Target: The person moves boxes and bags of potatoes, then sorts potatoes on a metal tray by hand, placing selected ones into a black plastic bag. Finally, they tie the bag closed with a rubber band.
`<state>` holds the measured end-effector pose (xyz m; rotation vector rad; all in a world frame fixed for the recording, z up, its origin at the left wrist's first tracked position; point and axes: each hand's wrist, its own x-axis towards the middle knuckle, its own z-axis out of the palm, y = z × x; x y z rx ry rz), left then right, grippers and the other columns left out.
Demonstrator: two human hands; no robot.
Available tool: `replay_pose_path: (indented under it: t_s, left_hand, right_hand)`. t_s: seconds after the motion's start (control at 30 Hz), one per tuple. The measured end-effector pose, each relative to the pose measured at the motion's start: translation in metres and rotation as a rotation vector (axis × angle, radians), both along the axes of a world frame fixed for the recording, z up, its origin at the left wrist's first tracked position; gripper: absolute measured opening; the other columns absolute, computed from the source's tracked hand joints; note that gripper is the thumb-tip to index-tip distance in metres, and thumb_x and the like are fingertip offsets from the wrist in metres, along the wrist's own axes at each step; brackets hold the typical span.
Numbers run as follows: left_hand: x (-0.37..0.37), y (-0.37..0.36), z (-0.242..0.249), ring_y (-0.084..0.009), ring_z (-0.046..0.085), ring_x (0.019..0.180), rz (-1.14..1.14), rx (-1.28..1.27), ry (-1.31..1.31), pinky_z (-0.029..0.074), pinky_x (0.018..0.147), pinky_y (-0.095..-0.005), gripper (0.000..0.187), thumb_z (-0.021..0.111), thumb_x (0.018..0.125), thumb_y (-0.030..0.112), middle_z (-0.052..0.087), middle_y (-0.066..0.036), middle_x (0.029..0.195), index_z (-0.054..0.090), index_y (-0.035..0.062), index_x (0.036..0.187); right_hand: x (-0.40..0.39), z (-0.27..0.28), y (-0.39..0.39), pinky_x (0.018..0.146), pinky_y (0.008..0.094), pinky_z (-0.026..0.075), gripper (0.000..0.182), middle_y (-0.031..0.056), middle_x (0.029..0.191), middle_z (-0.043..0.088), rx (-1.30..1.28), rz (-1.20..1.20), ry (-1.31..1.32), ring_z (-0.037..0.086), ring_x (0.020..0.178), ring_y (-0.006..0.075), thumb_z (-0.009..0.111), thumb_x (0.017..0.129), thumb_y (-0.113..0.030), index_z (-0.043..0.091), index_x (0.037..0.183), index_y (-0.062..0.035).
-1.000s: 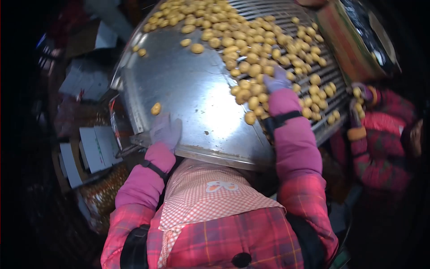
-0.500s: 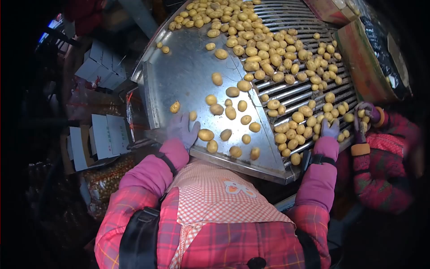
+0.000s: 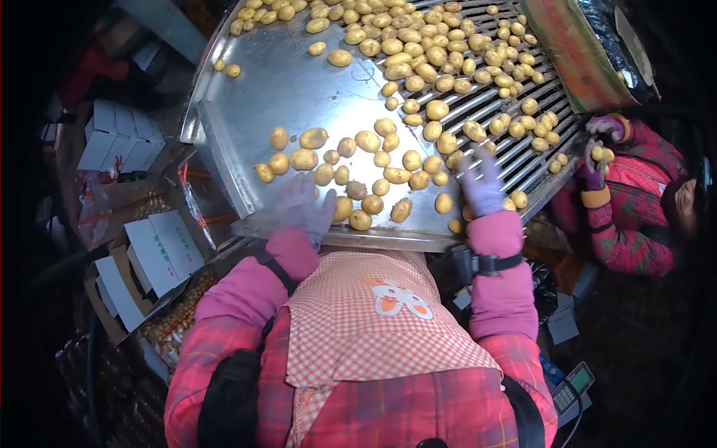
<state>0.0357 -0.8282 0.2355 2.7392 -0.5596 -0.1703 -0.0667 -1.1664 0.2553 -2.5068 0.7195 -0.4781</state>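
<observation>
My left hand [image 3: 306, 207], in a pale purple glove, lies over the front left of a smooth metal tray [image 3: 261, 89], fingers spread and slightly blurred. Close beyond its fingertips are several potatoes, among them a larger potato [image 3: 303, 159]. My right hand [image 3: 482, 183], gloved alike and smeared by motion, is stretched out where the tray meets the slatted metal bars [image 3: 523, 168]. Beside its fingers are loose potatoes, such as a potato [image 3: 444, 202] to its left. Nothing shows gripped in either hand.
A co-worker's gloved hand [image 3: 595, 166] holds potatoes at the right edge of the bars. Many potatoes [image 3: 418, 45] cover the far side. An open carton [image 3: 579, 56] stands back right; white boxes [image 3: 168, 250] stand at left. A small keypad device [image 3: 573, 388] is low right.
My right hand has swept left across the bars, and potatoes from there now lie on the tray's right part. My left hand stays near the tray's front left. The view has shifted.
</observation>
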Motion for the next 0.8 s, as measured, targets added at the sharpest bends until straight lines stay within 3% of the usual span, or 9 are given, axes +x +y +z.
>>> replay_pose_path:
  t_s: [0.03, 0.07, 0.13, 0.17, 0.27, 0.4, 0.53, 0.67, 0.8]
  left_hand:
    - [-0.001, 0.001, 0.0, -0.0337, 0.047, 0.119, -0.042, -0.044, 0.028, 0.036, 0.101, -0.0455, 0.057, 0.057, 0.084, 0.044, 0.052, -0.016, 0.125, 0.051, 0.0056, 0.125]
    - [-0.006, 0.004, -0.001, -0.0337, 0.047, 0.119, -0.033, -0.033, 0.039, 0.036, 0.101, -0.0455, 0.057, 0.057, 0.084, 0.044, 0.052, -0.016, 0.125, 0.051, 0.0056, 0.125]
    - [-0.005, 0.003, -0.005, -0.0335, 0.046, 0.119, -0.059, -0.05, -0.034, 0.035, 0.1, -0.0479, 0.056, 0.058, 0.083, 0.043, 0.053, -0.014, 0.125, 0.051, 0.0067, 0.125]
    - [-0.007, 0.003, -0.005, -0.032, 0.045, 0.119, -0.062, -0.062, -0.033, 0.035, 0.098, -0.049, 0.055, 0.058, 0.082, 0.043, 0.052, -0.013, 0.125, 0.052, 0.0077, 0.124]
    - [-0.003, 0.008, -0.011, -0.0311, 0.045, 0.117, -0.143, -0.148, -0.033, 0.037, 0.096, -0.0487, 0.056, 0.059, 0.081, 0.043, 0.052, -0.012, 0.125, 0.051, 0.008, 0.124]
    - [0.0, 0.012, 0.005, -0.0354, 0.046, 0.116, -0.183, -0.213, 0.038, 0.036, 0.096, -0.0499, 0.055, 0.061, 0.081, 0.038, 0.051, -0.016, 0.124, 0.05, 0.0067, 0.125]
    - [-0.001, 0.013, 0.007, -0.0332, 0.045, 0.117, -0.21, -0.184, 0.105, 0.036, 0.096, -0.0486, 0.059, 0.059, 0.082, 0.042, 0.051, -0.014, 0.125, 0.049, 0.0071, 0.128]
    - [-0.001, 0.016, 0.006, -0.0313, 0.045, 0.118, -0.213, -0.2, 0.127, 0.036, 0.097, -0.0468, 0.057, 0.058, 0.083, 0.041, 0.051, -0.013, 0.125, 0.05, 0.007, 0.128]
    - [-0.002, 0.021, 0.002, -0.0306, 0.046, 0.117, -0.241, -0.278, 0.139, 0.036, 0.097, -0.0459, 0.054, 0.058, 0.083, 0.039, 0.051, -0.012, 0.125, 0.05, 0.0073, 0.127]
  right_hand:
    - [-0.014, 0.003, -0.023, 0.091, 0.0428, 0.044, 0.042, 0.0219, 0.113, 0.059, -0.039, -0.103, -0.041, 0.054, 0.107, 0.0386, 0.071, 0.078, -0.026, 0.062, 0.111, -0.0013]
    - [-0.035, -0.008, -0.061, 0.09, 0.0432, 0.045, 0.043, 0.0205, 0.113, 0.06, -0.227, -0.177, 0.008, 0.055, 0.107, 0.0371, 0.069, 0.079, -0.031, 0.063, 0.111, -0.0046]
    - [-0.065, 0.009, -0.092, 0.094, 0.0453, 0.042, 0.06, 0.0152, 0.125, 0.057, -0.442, -0.371, 0.702, 0.054, 0.113, 0.0355, 0.051, 0.082, -0.058, 0.057, 0.126, -0.0173]
    - [-0.07, 0.013, -0.084, 0.1, 0.0491, 0.035, 0.063, 0.0128, 0.131, 0.054, -0.473, -0.45, 1.01, 0.052, 0.117, 0.034, 0.048, 0.081, -0.061, 0.052, 0.132, -0.0228]
    - [-0.071, 0.009, -0.057, 0.105, 0.0527, 0.027, 0.062, 0.0146, 0.129, 0.055, -0.404, -0.394, 1.015, 0.052, 0.118, 0.0329, 0.048, 0.082, -0.06, 0.051, 0.132, -0.0225]
    - [-0.063, -0.004, 0.004, 0.105, 0.053, 0.026, 0.061, 0.0157, 0.124, 0.058, -0.268, -0.433, 1.01, 0.054, 0.116, 0.032, 0.045, 0.084, -0.058, 0.052, 0.131, -0.0203]
    - [-0.077, -0.051, 0.053, 0.093, 0.0442, 0.043, 0.049, 0.0187, 0.112, 0.063, -0.233, -0.411, 0.21, 0.058, 0.106, 0.0349, 0.051, 0.088, -0.042, 0.057, 0.121, -0.0066]
    - [-0.035, -0.009, 0.121, 0.088, 0.0467, 0.043, 0.052, 0.0233, 0.11, 0.059, -0.227, -0.085, 0.284, 0.055, 0.101, 0.0405, 0.056, 0.086, -0.042, 0.055, 0.121, -0.0038]
    - [-0.023, -0.027, 0.144, 0.089, 0.047, 0.042, 0.056, 0.0241, 0.111, 0.058, -0.144, -0.136, 0.291, 0.054, 0.101, 0.0404, 0.056, 0.087, -0.045, 0.053, 0.123, -0.0026]
